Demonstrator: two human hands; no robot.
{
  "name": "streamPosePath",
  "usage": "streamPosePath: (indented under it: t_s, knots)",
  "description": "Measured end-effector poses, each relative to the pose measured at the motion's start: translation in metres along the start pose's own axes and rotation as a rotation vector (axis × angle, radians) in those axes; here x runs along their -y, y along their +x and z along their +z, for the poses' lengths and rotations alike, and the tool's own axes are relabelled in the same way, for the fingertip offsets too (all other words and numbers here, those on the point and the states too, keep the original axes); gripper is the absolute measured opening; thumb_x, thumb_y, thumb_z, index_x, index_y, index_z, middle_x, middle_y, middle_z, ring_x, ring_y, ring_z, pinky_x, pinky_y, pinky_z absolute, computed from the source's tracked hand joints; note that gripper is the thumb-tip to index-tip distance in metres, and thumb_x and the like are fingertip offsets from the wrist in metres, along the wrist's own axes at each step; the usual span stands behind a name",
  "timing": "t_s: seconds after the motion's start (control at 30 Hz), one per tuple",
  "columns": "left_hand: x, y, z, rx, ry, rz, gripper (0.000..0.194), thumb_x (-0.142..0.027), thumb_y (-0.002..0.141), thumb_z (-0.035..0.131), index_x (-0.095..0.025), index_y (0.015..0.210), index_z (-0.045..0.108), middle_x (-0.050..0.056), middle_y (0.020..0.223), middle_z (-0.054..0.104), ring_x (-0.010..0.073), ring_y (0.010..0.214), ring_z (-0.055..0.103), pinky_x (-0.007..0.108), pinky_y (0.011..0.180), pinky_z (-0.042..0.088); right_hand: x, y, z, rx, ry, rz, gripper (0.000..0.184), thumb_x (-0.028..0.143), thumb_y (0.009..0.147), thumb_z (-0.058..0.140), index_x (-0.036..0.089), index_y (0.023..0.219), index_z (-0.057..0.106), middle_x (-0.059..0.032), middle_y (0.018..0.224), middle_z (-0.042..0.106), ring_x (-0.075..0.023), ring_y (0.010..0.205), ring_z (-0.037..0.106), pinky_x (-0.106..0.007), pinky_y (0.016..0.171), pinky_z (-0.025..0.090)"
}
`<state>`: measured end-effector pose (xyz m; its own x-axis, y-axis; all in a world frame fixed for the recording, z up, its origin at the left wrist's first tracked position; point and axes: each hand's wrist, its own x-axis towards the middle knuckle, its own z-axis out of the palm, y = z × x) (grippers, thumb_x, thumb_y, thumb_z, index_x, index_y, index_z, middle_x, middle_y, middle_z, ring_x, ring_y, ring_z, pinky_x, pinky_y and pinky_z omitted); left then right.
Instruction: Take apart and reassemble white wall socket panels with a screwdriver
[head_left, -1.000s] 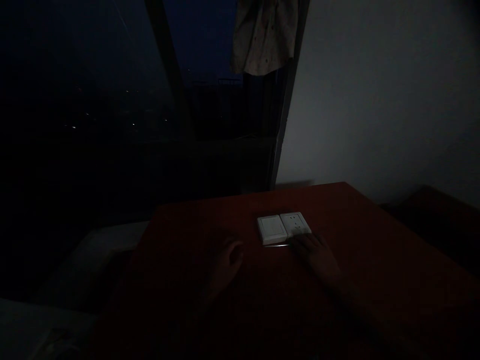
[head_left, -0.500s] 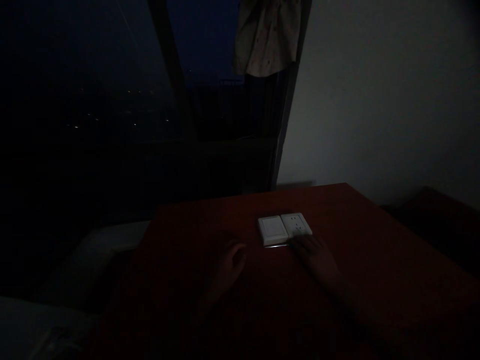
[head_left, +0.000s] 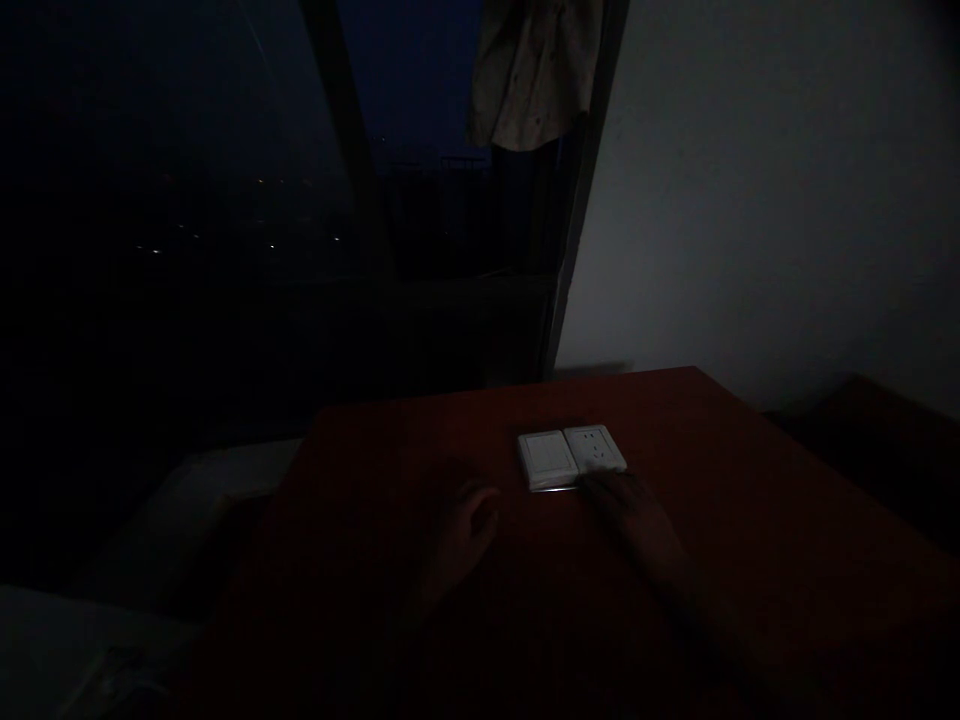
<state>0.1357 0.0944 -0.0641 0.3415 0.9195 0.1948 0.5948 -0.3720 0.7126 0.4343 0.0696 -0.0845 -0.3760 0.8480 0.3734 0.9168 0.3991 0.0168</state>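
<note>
A white wall switch plate (head_left: 548, 455) and a white wall socket (head_left: 598, 443) with pin holes lie side by side on the reddish-brown table (head_left: 420, 430). Along the switch's near edge runs a thin shiny strip (head_left: 555, 489); the dark hides what kind it is. My right hand (head_left: 634, 515) is open, fingers laid forward at the socket's near edge, and its fingertips are close to the strip's right end. Left of the switch, apart from it, my left hand (head_left: 469, 525) rests low over the table. Its fingers curve loosely with a gap to the thumb, and nothing shows in it.
The room is very dark. A window (head_left: 247, 210) with distant lights fills the left, and a pale curtain (head_left: 532, 80) hangs beside its frame. A white wall (head_left: 750, 200) rises behind the table at right. A pale surface (head_left: 67, 630) shows at lower left.
My left hand has shifted very slightly to the right. The right hand stays at the socket's near edge, and the switch and socket have not visibly moved on the table.
</note>
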Motion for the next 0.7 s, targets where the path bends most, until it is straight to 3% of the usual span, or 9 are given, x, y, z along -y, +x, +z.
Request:
streamPosePath:
  t_s: [0.13,0.27,0.43,0.53,0.7]
  knots:
    - [-0.007,-0.001,0.0,0.012,-0.019,-0.008,0.027,-0.024,0.086,0.05,-0.024,0.111,0.061,0.006,0.118,0.061,0.0218,0.111,0.056,0.04,0.1,0.044,0.017,0.003,-0.004,-0.017,0.124,0.059,0.039,0.012,0.09,0.042,0.022,0.123,0.059,-0.011,0.123,0.062,-0.0267,0.109,0.058,-0.042,0.092,0.047]
    - [-0.013,-0.002,0.004,0.025,-0.08,-0.045,0.031,-0.026,0.086,0.051,-0.023,0.116,0.058,0.007,0.122,0.061,0.0225,0.114,0.056,0.04,0.101,0.043,0.059,0.021,-0.014,-0.008,0.572,0.178,0.031,0.021,0.092,0.043,0.021,0.113,0.065,-0.0122,0.115,0.065,-0.0265,0.103,0.06,-0.043,0.089,0.047]
    - [-0.019,0.0,0.008,0.057,-0.188,0.015,0.04,-0.022,0.085,0.05,-0.023,0.125,0.052,0.006,0.126,0.061,0.0207,0.115,0.057,0.036,0.101,0.043,0.115,0.061,-0.024,-0.015,0.767,0.148,0.026,0.025,0.094,0.041,0.022,0.098,0.066,-0.0052,0.097,0.07,-0.0177,0.084,0.064,-0.028,0.075,0.048]
    - [-0.013,0.002,0.01,0.007,-0.257,-0.013,0.036,-0.02,0.087,0.045,-0.021,0.121,0.054,0.007,0.121,0.063,0.0199,0.111,0.059,0.034,0.099,0.044,0.134,0.082,-0.018,-0.051,0.848,0.172,0.029,0.027,0.095,0.038,0.02,0.092,0.066,-0.0043,0.088,0.07,-0.0158,0.079,0.063,-0.025,0.071,0.046]
    - [0.011,0.001,0.018,-0.05,-0.239,-0.139,0.027,-0.02,0.088,0.04,-0.017,0.109,0.058,0.01,0.109,0.068,0.0201,0.099,0.063,0.033,0.09,0.048,0.148,0.095,0.012,-0.071,0.892,0.252,0.035,0.03,0.093,0.038,0.018,0.072,0.063,-0.0028,0.067,0.066,-0.014,0.06,0.058,-0.023,0.057,0.039]
